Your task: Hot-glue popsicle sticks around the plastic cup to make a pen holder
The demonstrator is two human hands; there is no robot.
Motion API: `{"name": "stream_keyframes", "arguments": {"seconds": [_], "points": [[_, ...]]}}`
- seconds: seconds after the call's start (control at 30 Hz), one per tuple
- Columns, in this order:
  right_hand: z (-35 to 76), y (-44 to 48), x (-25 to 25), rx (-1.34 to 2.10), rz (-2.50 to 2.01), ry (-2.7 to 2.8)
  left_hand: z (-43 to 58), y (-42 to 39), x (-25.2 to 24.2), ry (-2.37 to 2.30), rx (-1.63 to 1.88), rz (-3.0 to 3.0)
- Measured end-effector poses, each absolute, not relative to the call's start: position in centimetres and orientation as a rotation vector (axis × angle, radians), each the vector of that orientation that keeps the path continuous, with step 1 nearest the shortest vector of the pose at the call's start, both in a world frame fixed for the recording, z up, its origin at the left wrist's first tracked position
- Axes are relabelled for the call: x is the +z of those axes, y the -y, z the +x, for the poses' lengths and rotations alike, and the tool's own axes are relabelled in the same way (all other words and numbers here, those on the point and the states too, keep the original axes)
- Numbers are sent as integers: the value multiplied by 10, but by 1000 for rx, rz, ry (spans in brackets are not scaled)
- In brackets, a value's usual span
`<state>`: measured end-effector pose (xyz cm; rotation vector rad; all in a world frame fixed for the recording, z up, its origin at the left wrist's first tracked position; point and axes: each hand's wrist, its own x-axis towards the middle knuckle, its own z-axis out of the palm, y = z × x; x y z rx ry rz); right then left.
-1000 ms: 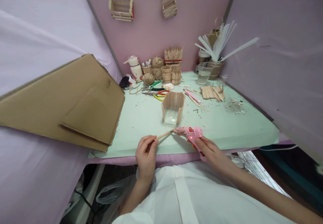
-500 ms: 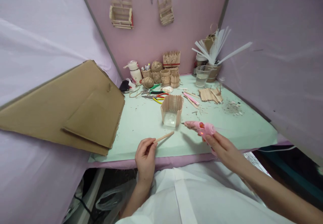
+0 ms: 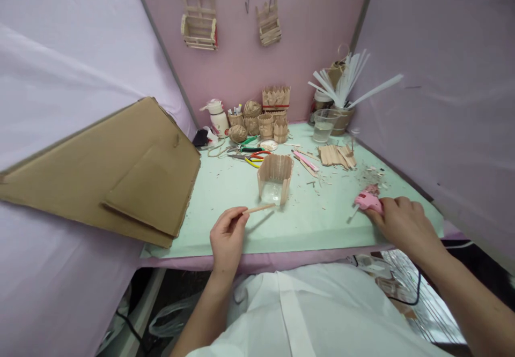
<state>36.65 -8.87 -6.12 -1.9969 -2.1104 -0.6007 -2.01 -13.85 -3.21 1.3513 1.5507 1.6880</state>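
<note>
My left hand pinches one end of a wooden craft stick, whose far end points at the base of a clear cup ringed with upright sticks. My right hand is closed over a pink glue gun that rests low on the mint-green table at the right, its nozzle pointing left.
Brown cardboard sheets lean over the table's left side. Pliers and scissors, a pile of loose sticks, a plastic cup, twine balls and small stick holders crowd the back. Scraps litter the right side.
My right hand carried the glue gun away from the stick tip, rightward and down to the table's right side. My left hand kept its stick and shifted it toward the cup.
</note>
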Motion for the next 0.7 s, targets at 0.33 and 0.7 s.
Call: {"name": "stream_keyframes", "arguments": {"seconds": [0.33,0.7], "points": [[288,93,27,-156,-1244,2130,-19,120,9,-1594,1520,1733],[145,85,31,-90,-878,2245,-12,116,19,-1568,1497,1999]]}}
